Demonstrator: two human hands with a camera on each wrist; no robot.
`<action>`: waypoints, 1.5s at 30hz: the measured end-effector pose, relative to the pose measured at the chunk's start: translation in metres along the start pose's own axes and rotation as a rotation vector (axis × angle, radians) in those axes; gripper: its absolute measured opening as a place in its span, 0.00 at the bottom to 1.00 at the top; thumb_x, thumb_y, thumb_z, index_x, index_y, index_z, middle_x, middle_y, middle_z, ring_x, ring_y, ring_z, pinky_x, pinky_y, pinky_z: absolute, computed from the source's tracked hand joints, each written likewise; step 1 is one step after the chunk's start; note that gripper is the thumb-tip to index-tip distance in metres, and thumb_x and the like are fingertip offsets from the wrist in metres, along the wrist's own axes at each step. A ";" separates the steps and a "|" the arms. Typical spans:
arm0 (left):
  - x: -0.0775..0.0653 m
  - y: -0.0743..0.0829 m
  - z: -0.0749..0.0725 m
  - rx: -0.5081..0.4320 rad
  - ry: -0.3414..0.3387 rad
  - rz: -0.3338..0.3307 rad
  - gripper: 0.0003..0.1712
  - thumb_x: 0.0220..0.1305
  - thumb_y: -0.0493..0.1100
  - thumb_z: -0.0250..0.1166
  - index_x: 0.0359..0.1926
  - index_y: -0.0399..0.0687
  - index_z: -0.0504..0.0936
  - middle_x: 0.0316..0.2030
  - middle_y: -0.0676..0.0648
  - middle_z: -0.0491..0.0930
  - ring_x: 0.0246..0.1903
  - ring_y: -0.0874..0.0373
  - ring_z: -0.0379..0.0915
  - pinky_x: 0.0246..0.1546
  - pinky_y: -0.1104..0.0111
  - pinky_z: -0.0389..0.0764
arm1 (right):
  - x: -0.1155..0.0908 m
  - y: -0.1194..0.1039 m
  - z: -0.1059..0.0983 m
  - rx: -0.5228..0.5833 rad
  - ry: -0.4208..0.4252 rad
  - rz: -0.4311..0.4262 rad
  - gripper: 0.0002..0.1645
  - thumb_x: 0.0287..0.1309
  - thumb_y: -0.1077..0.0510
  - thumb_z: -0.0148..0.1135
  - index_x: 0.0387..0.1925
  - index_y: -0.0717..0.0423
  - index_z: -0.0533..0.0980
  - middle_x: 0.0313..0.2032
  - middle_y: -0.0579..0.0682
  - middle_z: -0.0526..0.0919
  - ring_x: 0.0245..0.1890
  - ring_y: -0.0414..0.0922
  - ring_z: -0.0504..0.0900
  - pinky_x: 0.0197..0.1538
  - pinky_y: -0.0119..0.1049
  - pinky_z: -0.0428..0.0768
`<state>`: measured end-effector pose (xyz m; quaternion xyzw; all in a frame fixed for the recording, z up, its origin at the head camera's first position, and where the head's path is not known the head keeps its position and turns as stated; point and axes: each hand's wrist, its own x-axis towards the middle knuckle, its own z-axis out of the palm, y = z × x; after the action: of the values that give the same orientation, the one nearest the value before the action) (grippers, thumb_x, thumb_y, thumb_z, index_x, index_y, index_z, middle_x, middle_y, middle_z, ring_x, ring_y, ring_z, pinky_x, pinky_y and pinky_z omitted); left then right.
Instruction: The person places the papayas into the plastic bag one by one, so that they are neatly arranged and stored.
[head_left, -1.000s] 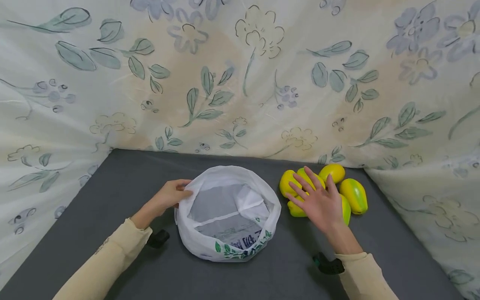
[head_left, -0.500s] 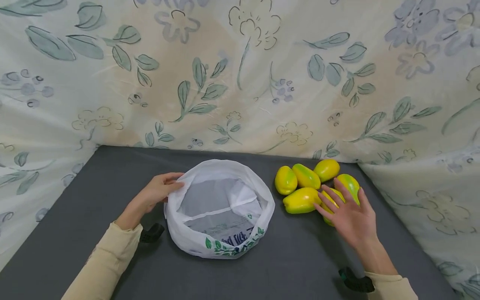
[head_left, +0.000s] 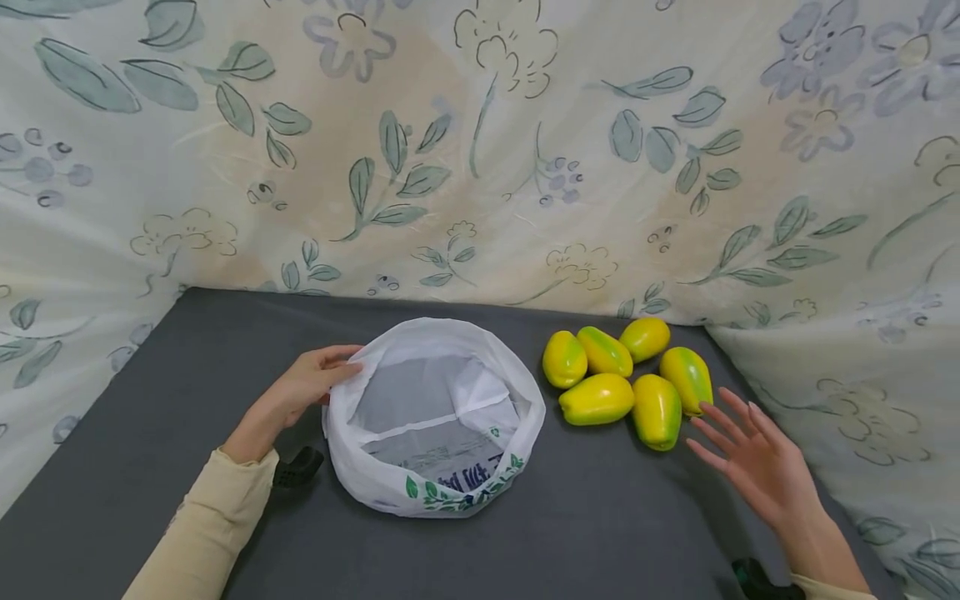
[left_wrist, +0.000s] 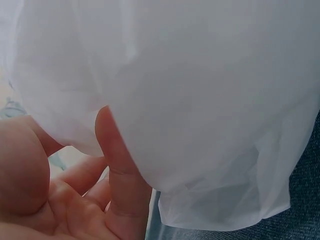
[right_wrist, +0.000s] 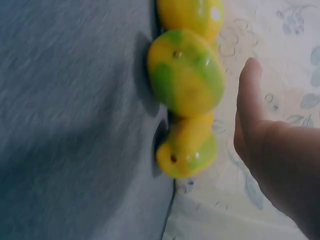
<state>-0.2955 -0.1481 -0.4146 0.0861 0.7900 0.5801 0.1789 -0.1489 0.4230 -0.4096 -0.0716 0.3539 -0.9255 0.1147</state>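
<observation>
A white plastic bag (head_left: 348,467) with green leaf print stands with its mouth spread wide and its rim folded outward. My left hand (head_left: 307,385) pinches the bag's left rim between thumb and fingers; the left wrist view shows the bag's side (left_wrist: 200,100) hanging in front of that hand. Several glossy yellow-green fruits (head_left: 597,400), shaped like mangoes, lie in a cluster right of the bag. My right hand (head_left: 772,467) hovers just right of them, fingers spread and holding nothing. Seen from the right wrist, the fruits (right_wrist: 187,72) sit beside my extended finger.
A dark grey cloth (head_left: 585,533) covers the table under everything. Floral curtains (head_left: 465,167) rise behind the table and on both sides. The fruits lie close to the back right edge.
My right hand has moved from over the fruits to the right and toward me, uncovering them. My left hand keeps its hold on the bag's rim. The head view has shifted slightly.
</observation>
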 end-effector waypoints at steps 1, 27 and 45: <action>0.000 0.000 -0.001 0.000 0.000 0.001 0.32 0.71 0.47 0.56 0.70 0.38 0.60 0.59 0.33 0.70 0.41 0.56 0.75 0.37 0.62 0.79 | -0.001 -0.001 -0.002 0.001 0.009 0.001 0.27 0.76 0.51 0.27 0.63 0.48 0.70 0.57 0.54 0.74 0.57 0.56 0.74 0.58 0.56 0.69; 0.007 -0.004 -0.001 -0.009 -0.028 0.022 0.30 0.70 0.45 0.57 0.69 0.38 0.62 0.56 0.34 0.73 0.40 0.54 0.76 0.36 0.61 0.79 | 0.042 0.013 -0.006 -0.873 0.638 0.278 0.55 0.67 0.35 0.45 0.73 0.54 0.25 0.71 0.66 0.33 0.67 0.63 0.46 0.60 0.58 0.65; 0.008 -0.002 -0.001 -0.016 -0.050 0.004 0.29 0.71 0.44 0.56 0.69 0.38 0.62 0.58 0.34 0.71 0.42 0.52 0.76 0.36 0.61 0.79 | 0.061 0.025 -0.004 -1.069 0.607 0.348 0.59 0.63 0.30 0.45 0.72 0.55 0.25 0.71 0.67 0.28 0.67 0.67 0.45 0.58 0.58 0.67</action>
<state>-0.3030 -0.1469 -0.4179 0.1009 0.7805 0.5843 0.1980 -0.2040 0.3909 -0.4262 0.2049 0.7898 -0.5683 0.1064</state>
